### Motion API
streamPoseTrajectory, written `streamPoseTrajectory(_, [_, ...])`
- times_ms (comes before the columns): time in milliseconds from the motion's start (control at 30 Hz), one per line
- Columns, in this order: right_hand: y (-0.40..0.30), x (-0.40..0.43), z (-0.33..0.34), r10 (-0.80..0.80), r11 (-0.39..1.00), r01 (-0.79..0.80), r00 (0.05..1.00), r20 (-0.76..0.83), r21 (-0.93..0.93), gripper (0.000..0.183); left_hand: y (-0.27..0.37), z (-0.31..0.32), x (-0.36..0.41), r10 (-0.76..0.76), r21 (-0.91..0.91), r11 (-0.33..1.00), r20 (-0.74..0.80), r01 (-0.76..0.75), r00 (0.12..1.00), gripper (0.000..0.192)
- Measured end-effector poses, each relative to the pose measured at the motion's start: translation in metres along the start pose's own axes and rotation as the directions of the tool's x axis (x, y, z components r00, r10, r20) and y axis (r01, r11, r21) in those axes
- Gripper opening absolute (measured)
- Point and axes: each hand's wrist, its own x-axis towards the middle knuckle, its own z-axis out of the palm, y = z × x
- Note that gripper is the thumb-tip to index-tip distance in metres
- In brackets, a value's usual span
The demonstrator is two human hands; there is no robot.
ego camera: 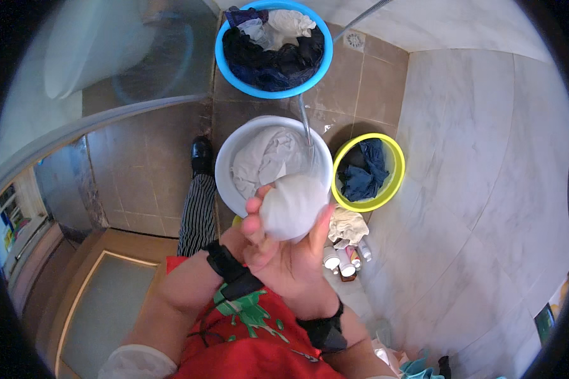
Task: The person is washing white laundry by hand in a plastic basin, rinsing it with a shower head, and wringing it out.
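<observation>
A bundled white cloth (295,207) is held up between my two hands, over the near edge of a white basin (221,163). My left hand (249,237) is on its left side, partly hidden by the bundle and the other hand. My right hand (296,270) cups it from below and the right, with the fingers curled around. In the basin lies more white cloth (265,158), wet-looking. A metal shower hose (304,113) reaches down into the basin at its right side.
Beyond stands a blue basin (219,54) of dark and white clothes. A yellow bucket (398,173) with dark blue cloth stands right. Nearer are a cream cloth (348,225) and several bottles (346,260). A glass panel (147,71) is at left, a marble-patterned wall (464,142) at right.
</observation>
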Motion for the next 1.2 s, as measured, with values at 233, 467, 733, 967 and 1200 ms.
streamPoseTrajectory(233, [-0.051, -0.058, 0.018, 0.062, -0.098, -0.035, 0.997, -0.041, -0.995, 0.066, -0.045, -0.018, 0.035, -0.122, 0.123, 0.99, 0.527, 0.067, 0.841, 0.057])
streamPoseTrajectory(467, [-0.095, -0.052, 0.005, 0.445, -0.824, 0.28, 0.857, 0.259, 0.492, 0.048, -0.035, -0.013, 0.038, 0.031, -0.022, 0.999, 0.813, -0.024, 0.582, 0.039])
streamPoseTrajectory(733, [-0.098, -0.025, 0.039, 0.555, -0.79, 0.477, 0.824, 0.118, 0.386, 0.026, -0.01, -0.012, 0.044, -0.277, 0.284, 0.959, 0.917, 0.019, 0.285, 0.051])
streamPoseTrajectory(967, [-0.094, -0.031, 0.037, 0.294, -0.834, 0.26, 0.956, -0.006, 0.486, 0.014, -0.011, -0.015, 0.032, -0.395, 0.5, 0.86, 0.777, -0.099, 0.49, 0.075])
streamPoseTrajectory(1200, [-0.098, -0.031, 0.037, -0.128, -0.967, -0.059, 0.955, -0.268, 0.249, 0.015, -0.028, -0.008, 0.011, -0.031, 0.555, 0.68, 0.675, -0.479, 0.737, 0.048])
